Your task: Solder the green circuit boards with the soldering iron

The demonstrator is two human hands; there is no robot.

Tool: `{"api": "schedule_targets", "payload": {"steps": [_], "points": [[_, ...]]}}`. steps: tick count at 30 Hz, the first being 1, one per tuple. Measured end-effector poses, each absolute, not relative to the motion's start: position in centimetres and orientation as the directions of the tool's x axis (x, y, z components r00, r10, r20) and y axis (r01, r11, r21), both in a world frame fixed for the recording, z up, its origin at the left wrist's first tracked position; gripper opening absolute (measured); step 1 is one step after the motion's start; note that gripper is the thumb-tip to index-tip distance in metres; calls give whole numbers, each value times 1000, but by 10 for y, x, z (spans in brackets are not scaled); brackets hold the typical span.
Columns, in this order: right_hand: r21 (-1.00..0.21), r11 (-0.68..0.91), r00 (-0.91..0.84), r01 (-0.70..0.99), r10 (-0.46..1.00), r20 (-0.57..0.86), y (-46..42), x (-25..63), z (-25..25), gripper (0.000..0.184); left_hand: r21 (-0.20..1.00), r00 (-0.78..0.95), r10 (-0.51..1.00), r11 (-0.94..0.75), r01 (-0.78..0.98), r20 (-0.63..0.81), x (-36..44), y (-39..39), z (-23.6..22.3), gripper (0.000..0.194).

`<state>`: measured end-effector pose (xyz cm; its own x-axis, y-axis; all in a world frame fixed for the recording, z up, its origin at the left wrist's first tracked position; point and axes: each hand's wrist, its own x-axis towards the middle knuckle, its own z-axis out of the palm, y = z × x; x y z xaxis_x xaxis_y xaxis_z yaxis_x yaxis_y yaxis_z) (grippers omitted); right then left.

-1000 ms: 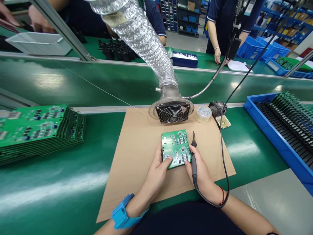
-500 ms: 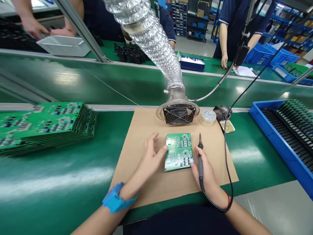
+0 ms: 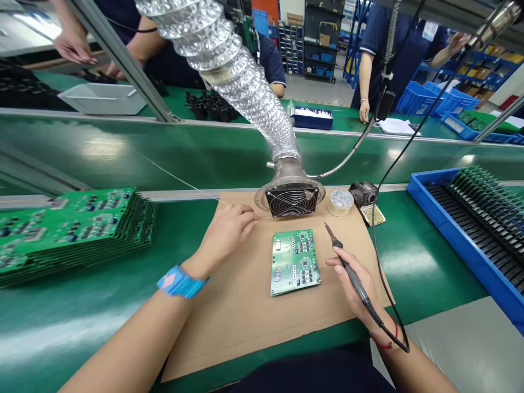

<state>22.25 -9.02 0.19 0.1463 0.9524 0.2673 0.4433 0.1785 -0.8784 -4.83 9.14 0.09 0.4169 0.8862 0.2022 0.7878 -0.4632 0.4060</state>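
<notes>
A green circuit board (image 3: 295, 263) lies flat on a sheet of brown cardboard (image 3: 237, 327), with neither hand touching it. My right hand (image 3: 356, 281) is closed around the grey handle of a soldering iron (image 3: 352, 275), its tip pointing up and to the left, right of the board. Left of the board, my left hand (image 3: 227, 232) is closed in a pinch at the thin solder wire (image 3: 176, 177), which comes down from the upper left. A short bit of wire seems to show past the fingertips.
Above the board hangs a fume extractor fan (image 3: 291, 201) on a silver duct (image 3: 262, 103). A tape roll (image 3: 340, 202) and a soldering iron stand (image 3: 364, 194) sit behind. Stacked boards (image 3: 77, 229) lie left; a blue tray (image 3: 462, 234) of boards stands right. Co-workers stand beyond.
My left hand has left the board's edge, moving up and left to the wire. My right hand has moved off the board to the right, and the iron now tilts left.
</notes>
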Motion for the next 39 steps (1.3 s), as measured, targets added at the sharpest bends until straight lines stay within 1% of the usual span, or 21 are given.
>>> {"api": "schedule_targets", "payload": {"steps": [1, 2, 5, 6, 9, 12, 14, 15, 17, 19, 20, 21, 23, 25, 26, 28, 30, 32, 34, 36, 39], "points": [[-889, 186, 132, 418, 956, 262, -90, 220, 1, 33, 389, 475, 850, -527, 756, 229, -46, 79, 6, 31], [-901, 190, 114, 390, 961, 252, -90, 218, 1, 34, 407, 542, 807, -587, 700, 233, -41, 66, 11, 31], [-921, 200, 37, 336, 974, 225, -87, 207, -2, 37, 550, 708, 679, -674, 494, 197, -21, 22, 22, 29], [-917, 213, 8, 337, 973, 229, -86, 203, -2, 38, 584, 734, 649, -680, 443, 199, -13, 9, 23, 30], [-887, 275, -45, 372, 959, 278, -86, 195, 1, 37, 671, 741, 636, -648, 361, 216, 8, -20, 23, 29], [-875, 292, -39, 385, 953, 301, -87, 191, 3, 35, 699, 706, 675, -610, 373, 212, 18, -31, 19, 29], [-885, 280, -31, 373, 957, 290, -87, 192, 0, 34, 647, 700, 671, -651, 398, 245, 19, -29, 18, 31], [-891, 270, -23, 366, 959, 281, -86, 194, -1, 34, 590, 702, 656, -692, 415, 276, 17, -27, 18, 32], [-904, 236, 19, 356, 965, 260, -83, 201, -3, 32, 428, 690, 628, -769, 476, 361, 11, -20, 20, 33], [-923, 184, 95, 339, 969, 228, -78, 211, -2, 31, 297, 650, 622, -781, 549, 436, 3, -15, 25, 33], [-933, 154, 136, 326, 969, 208, -76, 216, 0, 32, 278, 627, 632, -770, 575, 456, -1, -13, 28, 31], [-940, 127, 166, 316, 968, 186, -73, 222, 2, 33, 294, 606, 649, -755, 586, 460, -5, -13, 30, 30], [-946, 88, 192, 311, 969, 153, -70, 234, 7, 34, 400, 584, 699, -715, 573, 414, -9, -17, 32, 28], [-938, 69, 204, 340, 968, 146, -67, 246, 10, 35, 561, 576, 763, -626, 542, 295, -8, -23, 30, 28], [-931, 59, 215, 361, 966, 144, -66, 252, 12, 34, 648, 564, 798, -547, 529, 213, -6, -26, 27, 28], [-922, 27, 246, 385, 960, 131, -63, 265, 15, 34, 796, 510, 859, -332, 505, 35, -4, -30, 21, 24], [-924, -8, 259, 382, 961, 98, -59, 276, 23, 36, 875, 428, 899, -128, 467, -96, -3, -29, 17, 22], [-932, -22, 249, 362, 966, 74, -53, 285, 36, 40, 900, 355, 922, -19, 435, -152, -5, -23, 17, 23], [-942, -12, 246, 337, 966, 76, -43, 289, 48, 41, 894, 304, 941, -6, 448, -146, -6, -14, 23, 24], [-954, 12, 254, 300, 963, 92, -31, 286, 54, 38, 852, 246, 965, -51, 522, -93, -6, -5, 35, 26], [-976, 40, 282, 214, 954, 102, -18, 275, 46, 29, 728, 165, 985, -145, 670, 45, 0, 4, 54, 28]]}}
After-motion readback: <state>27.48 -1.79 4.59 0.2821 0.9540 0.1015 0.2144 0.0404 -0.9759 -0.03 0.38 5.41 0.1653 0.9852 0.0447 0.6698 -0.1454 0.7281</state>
